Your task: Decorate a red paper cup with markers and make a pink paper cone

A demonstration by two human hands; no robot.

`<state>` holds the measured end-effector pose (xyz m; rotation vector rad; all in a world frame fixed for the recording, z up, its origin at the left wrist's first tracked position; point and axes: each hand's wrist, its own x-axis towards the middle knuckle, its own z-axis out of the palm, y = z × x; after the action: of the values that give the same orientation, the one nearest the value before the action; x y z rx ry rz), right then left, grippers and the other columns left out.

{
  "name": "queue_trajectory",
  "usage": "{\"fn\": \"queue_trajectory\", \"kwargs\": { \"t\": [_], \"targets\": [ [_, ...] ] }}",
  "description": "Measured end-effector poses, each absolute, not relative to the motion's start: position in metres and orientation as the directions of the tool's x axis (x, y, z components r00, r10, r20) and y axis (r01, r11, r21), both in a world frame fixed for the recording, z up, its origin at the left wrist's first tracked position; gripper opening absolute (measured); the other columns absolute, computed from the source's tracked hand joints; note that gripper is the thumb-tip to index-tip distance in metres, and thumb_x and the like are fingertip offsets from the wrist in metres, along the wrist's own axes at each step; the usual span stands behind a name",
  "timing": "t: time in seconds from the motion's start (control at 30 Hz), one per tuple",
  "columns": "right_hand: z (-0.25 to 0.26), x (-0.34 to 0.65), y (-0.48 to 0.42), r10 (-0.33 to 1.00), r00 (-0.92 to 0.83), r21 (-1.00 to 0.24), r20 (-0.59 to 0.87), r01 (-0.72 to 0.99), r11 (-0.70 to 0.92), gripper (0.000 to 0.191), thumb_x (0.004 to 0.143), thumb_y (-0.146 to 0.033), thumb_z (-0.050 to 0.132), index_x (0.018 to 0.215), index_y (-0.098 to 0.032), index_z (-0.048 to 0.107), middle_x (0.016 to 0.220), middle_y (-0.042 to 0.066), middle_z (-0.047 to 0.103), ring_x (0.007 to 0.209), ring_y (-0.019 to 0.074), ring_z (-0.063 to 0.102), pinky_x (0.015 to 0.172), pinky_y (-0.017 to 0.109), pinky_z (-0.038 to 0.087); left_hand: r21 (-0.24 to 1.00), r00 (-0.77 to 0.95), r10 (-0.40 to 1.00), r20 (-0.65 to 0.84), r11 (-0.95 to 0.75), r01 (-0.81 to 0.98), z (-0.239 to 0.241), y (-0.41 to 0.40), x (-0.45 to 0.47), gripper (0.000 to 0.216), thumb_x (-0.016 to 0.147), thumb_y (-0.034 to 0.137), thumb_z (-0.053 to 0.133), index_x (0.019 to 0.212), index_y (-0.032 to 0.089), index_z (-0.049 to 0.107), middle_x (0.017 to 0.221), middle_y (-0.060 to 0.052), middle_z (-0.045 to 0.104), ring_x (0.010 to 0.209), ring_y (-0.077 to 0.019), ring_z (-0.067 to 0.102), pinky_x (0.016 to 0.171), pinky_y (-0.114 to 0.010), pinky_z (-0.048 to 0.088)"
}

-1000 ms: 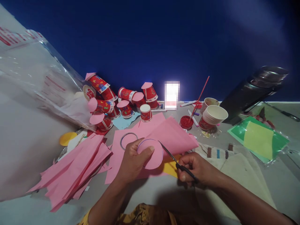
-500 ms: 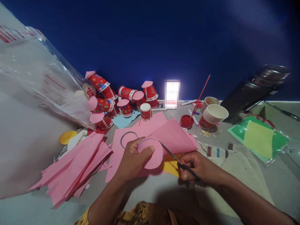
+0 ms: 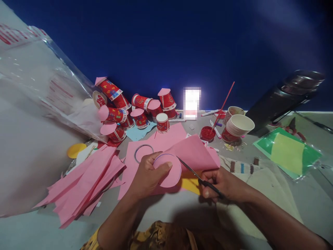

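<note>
Two bare hands at work above the near part of the table [image 3: 249, 143]. Left hand [image 3: 145, 175] grips a round pink piece [image 3: 168, 177], thumb pressed on top, fingers behind; purple line along parts of its rim. Right hand [image 3: 221, 183] closed round the black handles of the scissors [image 3: 191, 169], tip just beside the piece's upper right rim. Cannot tell whether metal touches paper, nor how far apart the blades stand. Against a second ago, small changes only: scissors at a slightly flatter slant, right hand a touch farther from the piece. Raised flap of the pink sheet [image 3: 195, 152], behind the blades, has sagged a little; a white scrap [image 3: 191, 127] toward the far edge, hidden earlier, now shows beyond its upper corner. Left-hand grip on the piece unchanged. Also unmoved: grey ring [image 3: 135, 155] on the sheet, left of the piece; pink strips [image 3: 85, 184] heaped toward the left edge; red cups [image 3: 116, 116], several with pink tops, along the far edge; stacked cups [image 3: 237, 129] and a red pot [image 3: 207, 134] farther right.
</note>
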<state>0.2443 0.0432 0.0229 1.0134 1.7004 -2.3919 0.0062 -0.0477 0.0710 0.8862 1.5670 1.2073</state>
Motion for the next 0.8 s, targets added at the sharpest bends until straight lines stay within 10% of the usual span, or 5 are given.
{"fn": "queue_trajectory", "kwargs": {
  "t": [0.8],
  "targets": [
    [0.0206, 0.2474, 0.0447, 0.365, -0.833, -0.890, -0.415, 0.287, -0.355, 0.059, 0.060, -0.056, 0.095, 0.072, -0.022, 0.048, 0.057, -0.008, 0.055, 0.046, 0.0073, 0.049, 0.044, 0.021, 0.036, 0.968, -0.214, 0.948, -0.234, 0.248, 0.042, 0.0695, -0.0491, 0.0036, 0.019, 0.069, 0.034, 0.077, 0.073, 0.016, 0.076, 0.065, -0.002, 0.067, 0.056, -0.0148, 0.055, 0.054, -0.025, 0.045]
  ]
}}
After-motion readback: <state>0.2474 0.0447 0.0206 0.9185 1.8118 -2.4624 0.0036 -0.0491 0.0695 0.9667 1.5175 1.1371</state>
